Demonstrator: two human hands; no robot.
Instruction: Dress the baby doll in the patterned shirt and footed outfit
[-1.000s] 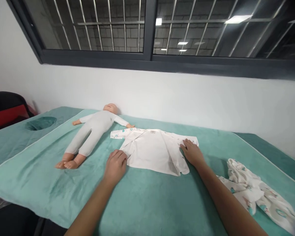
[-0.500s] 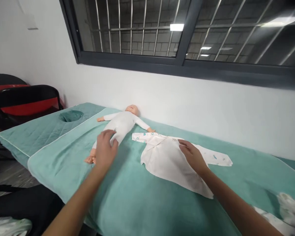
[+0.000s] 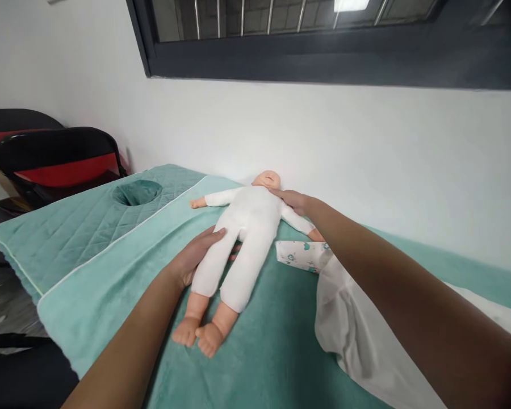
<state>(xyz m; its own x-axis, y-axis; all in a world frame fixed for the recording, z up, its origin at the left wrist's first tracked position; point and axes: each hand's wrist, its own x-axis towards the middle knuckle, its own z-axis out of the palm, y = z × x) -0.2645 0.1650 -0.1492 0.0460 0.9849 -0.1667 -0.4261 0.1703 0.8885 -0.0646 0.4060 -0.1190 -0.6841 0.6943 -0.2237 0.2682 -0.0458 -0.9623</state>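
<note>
A baby doll (image 3: 255,213) in a white body with bare feet lies on its back on the green covered bed, its head near the wall. My left hand (image 3: 202,250) is closed round one thigh, thumb on top and fingertips showing between the legs. At the doll's neck and shoulder, my right hand (image 3: 293,200) grips from the side; some of its fingers are hidden. A white baby shirt (image 3: 361,335) with a patterned sleeve lies spread to the right, partly covered by my right forearm.
The green bed cover (image 3: 111,307) runs along the wall below a dark-framed window (image 3: 255,59). A quilted section with a face hole (image 3: 137,193) lies at the left end. Black and red chairs (image 3: 62,156) stand beyond it.
Both hands have come to the doll: the left from above its legs onto a thigh, the right from over the shirt to the shoulder. My view has moved closer and tilted down.
</note>
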